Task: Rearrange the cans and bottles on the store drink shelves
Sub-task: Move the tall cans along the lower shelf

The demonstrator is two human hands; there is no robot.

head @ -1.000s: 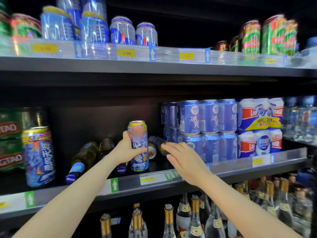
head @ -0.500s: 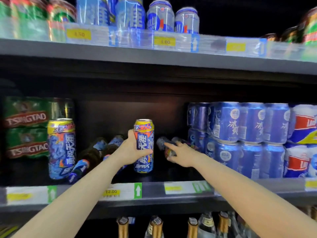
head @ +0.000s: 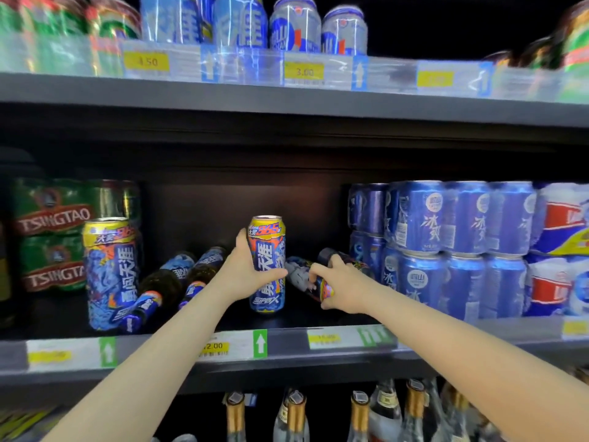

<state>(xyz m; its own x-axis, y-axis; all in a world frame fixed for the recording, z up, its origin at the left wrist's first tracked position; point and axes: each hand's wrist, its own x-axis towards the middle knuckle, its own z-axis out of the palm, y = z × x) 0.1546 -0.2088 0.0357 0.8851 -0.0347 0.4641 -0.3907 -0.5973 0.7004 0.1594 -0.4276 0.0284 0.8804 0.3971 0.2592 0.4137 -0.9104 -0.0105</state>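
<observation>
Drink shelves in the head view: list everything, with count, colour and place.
Tall cans: two, blue and yellow, middle shelf, upright.
Lying bottles: several, dark with blue labels, between the tall cans.
Lying can: one, dark, under right hand.
Green packs: two stacked, far left.
Blue can packs: two stacked rows, right.
Top-shelf cans: blue-white centre, green at both ends.
Gold-capped bottles: bottom shelf.
Left hand: grips upright tall can.
Right hand: on lying can.

Grey metal shelf edges (head: pixel 287 100) w/ clear price strips (head: pixel 318 73), yellow tags, green arrow labels (head: pixel 260 343). Dark back panel (head: pixel 223 199), dim inside.
</observation>
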